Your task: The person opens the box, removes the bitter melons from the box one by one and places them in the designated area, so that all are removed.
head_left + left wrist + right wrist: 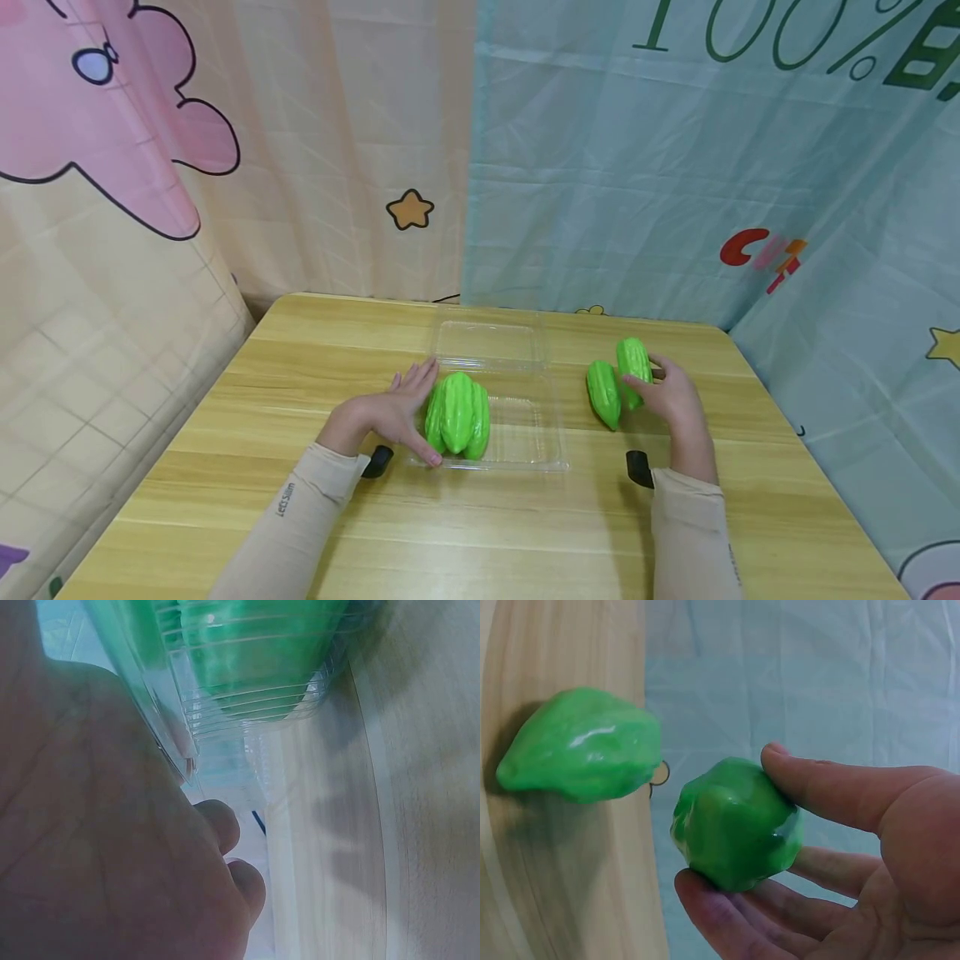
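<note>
A clear plastic clamshell box (525, 433) lies with its lid (487, 340) folded back. Several green ridged bitter melons (459, 412) are grouped in its left part. My left hand (390, 412) rests on the box's left rim, fingers spread and thumb at the front corner; in the left wrist view the palm (97, 817) lies against the rim. To the right of the box, my right hand (675, 400) pinches a bitter melon (633, 367) between thumb and fingers. In the right wrist view this held melon (735, 825) appears raised off the table. Another bitter melon (603, 394) lies just left of it.
Everything stands on a light wooden table (480, 533). Printed curtains (600, 167) hang behind it and along both sides. A black wrist strap piece (640, 468) shows at the right cuff, and a similar one (377, 461) at the left.
</note>
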Demonstrator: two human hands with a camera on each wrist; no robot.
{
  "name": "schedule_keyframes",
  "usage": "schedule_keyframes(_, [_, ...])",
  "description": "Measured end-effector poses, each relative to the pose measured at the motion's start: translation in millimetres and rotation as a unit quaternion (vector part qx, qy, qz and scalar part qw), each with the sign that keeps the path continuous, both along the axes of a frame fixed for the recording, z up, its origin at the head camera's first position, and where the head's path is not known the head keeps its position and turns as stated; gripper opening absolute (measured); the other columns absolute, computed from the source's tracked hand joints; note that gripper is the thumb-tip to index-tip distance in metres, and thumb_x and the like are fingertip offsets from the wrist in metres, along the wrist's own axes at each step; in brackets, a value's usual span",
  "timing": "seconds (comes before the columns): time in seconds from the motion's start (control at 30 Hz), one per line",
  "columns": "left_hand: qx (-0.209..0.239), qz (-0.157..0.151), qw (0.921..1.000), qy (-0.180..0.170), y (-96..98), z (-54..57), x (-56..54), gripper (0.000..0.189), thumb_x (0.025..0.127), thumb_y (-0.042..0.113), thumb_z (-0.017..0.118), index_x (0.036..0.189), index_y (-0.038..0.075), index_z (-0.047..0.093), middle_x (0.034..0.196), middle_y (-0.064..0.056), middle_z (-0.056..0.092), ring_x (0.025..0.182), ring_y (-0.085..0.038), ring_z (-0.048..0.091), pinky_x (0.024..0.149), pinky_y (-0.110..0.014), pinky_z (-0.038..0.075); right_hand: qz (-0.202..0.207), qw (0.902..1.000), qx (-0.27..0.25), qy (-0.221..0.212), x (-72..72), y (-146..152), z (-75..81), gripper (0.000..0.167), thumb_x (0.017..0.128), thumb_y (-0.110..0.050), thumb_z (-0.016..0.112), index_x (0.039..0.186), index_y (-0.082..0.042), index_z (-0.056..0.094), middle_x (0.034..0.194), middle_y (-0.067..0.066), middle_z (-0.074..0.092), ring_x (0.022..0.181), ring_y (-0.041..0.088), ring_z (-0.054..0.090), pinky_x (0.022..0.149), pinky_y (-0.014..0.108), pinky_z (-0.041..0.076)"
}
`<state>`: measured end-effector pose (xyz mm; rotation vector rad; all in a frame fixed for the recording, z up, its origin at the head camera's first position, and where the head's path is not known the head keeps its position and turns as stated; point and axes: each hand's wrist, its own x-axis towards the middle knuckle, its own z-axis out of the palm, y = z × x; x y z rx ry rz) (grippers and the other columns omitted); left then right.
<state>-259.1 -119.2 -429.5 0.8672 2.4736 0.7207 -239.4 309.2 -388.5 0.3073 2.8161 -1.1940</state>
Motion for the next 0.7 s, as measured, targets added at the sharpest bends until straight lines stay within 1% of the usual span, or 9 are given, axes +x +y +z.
schedule_keyframes(0.13, [-0.002, -0.001, 1.0000, 0.003, -0.3, -0.8, -0.4, 0.151, 0.066, 0.054, 0.091, 0.156, -0.004, -0.016, 0.162, -0.021, -0.023, 0.148, -0.042, -0.019, 0.118, -0.057, -0.008, -0.004, 0.9997, 0.021, -0.008, -1.9, 4.9, -5.5, 0.079, 0.101, -0.029, 0.062, 0.154, 0.011, 0.020, 0.148, 0.040, 0.034, 0.132, 0.054, 0.038, 0.104, 0.061, 0.040])
schedule_keyframes(0.3, [-0.003, -0.004, 1.0000, 0.004, -0.4, -1.7, -1.1, 0.150, 0.067, 0.055, 0.090, 0.156, -0.004, -0.016, 0.163, -0.021, -0.023, 0.148, -0.042, -0.019, 0.118, -0.057, -0.008, -0.008, 0.9993, 0.030, -0.019, -2.8, 8.3, -12.2, 0.078, 0.100, -0.027, 0.061, 0.153, 0.013, 0.021, 0.146, 0.041, 0.035, 0.131, 0.054, 0.039, 0.104, 0.061, 0.039])
schedule_keyframes(0.5, [-0.004, -0.006, 1.0000, 0.005, -0.4, -1.5, -1.2, 0.150, 0.067, 0.056, 0.090, 0.156, -0.004, -0.016, 0.163, -0.021, -0.023, 0.148, -0.042, -0.018, 0.118, -0.057, -0.008, -0.007, 0.9985, 0.038, -0.038, -4.9, 13.0, -21.1, 0.079, 0.100, -0.027, 0.061, 0.153, 0.014, 0.019, 0.146, 0.041, 0.036, 0.133, 0.055, 0.037, 0.107, 0.062, 0.036])
schedule_keyframes(0.7, [-0.002, -0.005, 1.0000, 0.003, -0.1, -0.3, -1.1, 0.150, 0.067, 0.055, 0.090, 0.156, -0.003, -0.016, 0.163, -0.019, -0.024, 0.148, -0.042, -0.019, 0.118, -0.058, -0.008, -0.013, 0.9979, 0.051, -0.037, -6.2, 13.0, -25.9, 0.075, 0.099, -0.026, 0.063, 0.151, 0.014, 0.025, 0.144, 0.040, 0.039, 0.131, 0.055, 0.039, 0.106, 0.061, 0.036])
